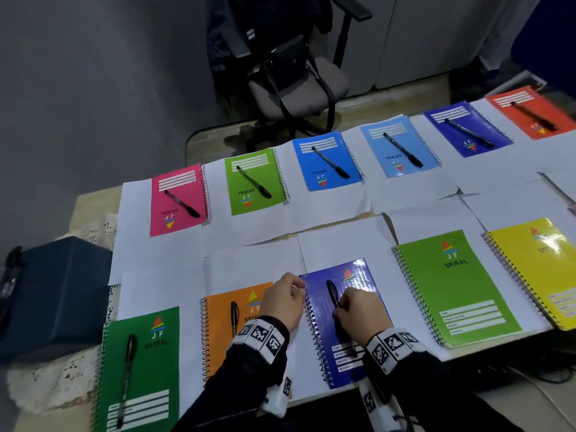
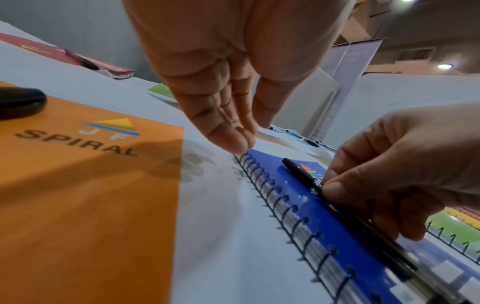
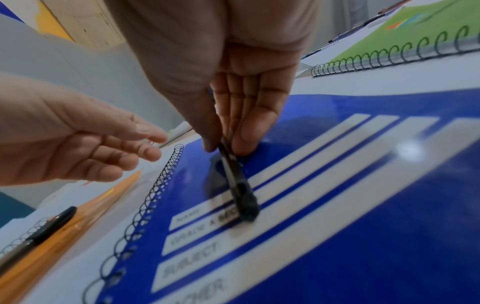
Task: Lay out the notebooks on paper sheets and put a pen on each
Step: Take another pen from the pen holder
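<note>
Pinching a black pen (image 1: 334, 296) between thumb and fingertips, the right hand (image 1: 358, 310) holds it flat along the cover of the dark blue notebook (image 1: 358, 353), which lies at 6 o'clock in the head view on a white paper sheet (image 1: 339, 241). The pen's cap points toward 12 o'clock; its other end rests on the white label lines near the notebook's bottom edge — the right wrist view shows that end (image 3: 246, 207) touching the cover.

The left hand (image 1: 285, 299) holds nothing: its fingers are loosely bent, and the fingertips (image 2: 235, 142) sit at the top of the blue notebook's spiral binding (image 2: 285, 207), at about 9 o'clock from the pen. Whether they actually touch the wire I cannot tell.

Toward 8 o'clock lie an orange notebook (image 1: 224, 325) and a dark green notebook (image 1: 146, 369), each with a pen on it. Toward 3 o'clock a light green notebook (image 1: 452, 291) and a yellow notebook (image 1: 536, 266) lie on their sheets with bare covers.

Across the far row — from 10 to 2 o'clock — pink (image 1: 179, 201), green (image 1: 254, 182), blue (image 1: 325, 160), pale blue (image 1: 399, 146), dark blue (image 1: 467, 129) and red (image 1: 533, 112) notebooks each carry a pen. An office chair (image 1: 296, 82) stands beyond the table at 12 o'clock, and a dark box (image 1: 56, 294) sits at 9 o'clock.
</note>
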`<action>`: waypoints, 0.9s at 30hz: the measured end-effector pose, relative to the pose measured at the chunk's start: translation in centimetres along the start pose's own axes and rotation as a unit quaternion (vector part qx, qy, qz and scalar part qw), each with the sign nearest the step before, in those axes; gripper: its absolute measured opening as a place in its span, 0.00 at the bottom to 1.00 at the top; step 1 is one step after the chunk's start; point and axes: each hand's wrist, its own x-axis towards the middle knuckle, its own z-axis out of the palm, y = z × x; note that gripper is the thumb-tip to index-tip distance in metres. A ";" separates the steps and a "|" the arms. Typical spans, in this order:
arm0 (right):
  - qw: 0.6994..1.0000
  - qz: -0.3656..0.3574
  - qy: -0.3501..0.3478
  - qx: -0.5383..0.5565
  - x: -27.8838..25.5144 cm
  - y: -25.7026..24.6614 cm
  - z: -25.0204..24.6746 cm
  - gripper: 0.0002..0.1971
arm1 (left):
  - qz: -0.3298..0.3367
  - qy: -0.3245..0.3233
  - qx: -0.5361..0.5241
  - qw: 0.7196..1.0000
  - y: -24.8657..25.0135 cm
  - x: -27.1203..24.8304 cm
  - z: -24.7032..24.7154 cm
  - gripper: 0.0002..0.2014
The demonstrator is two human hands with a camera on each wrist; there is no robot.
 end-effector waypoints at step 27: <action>0.989 -0.141 0.005 -0.033 2.3 -11.7 1.3 0.10 | -0.074 0.166 -0.035 0.983 -7.8 -1.9 -13.1 0.06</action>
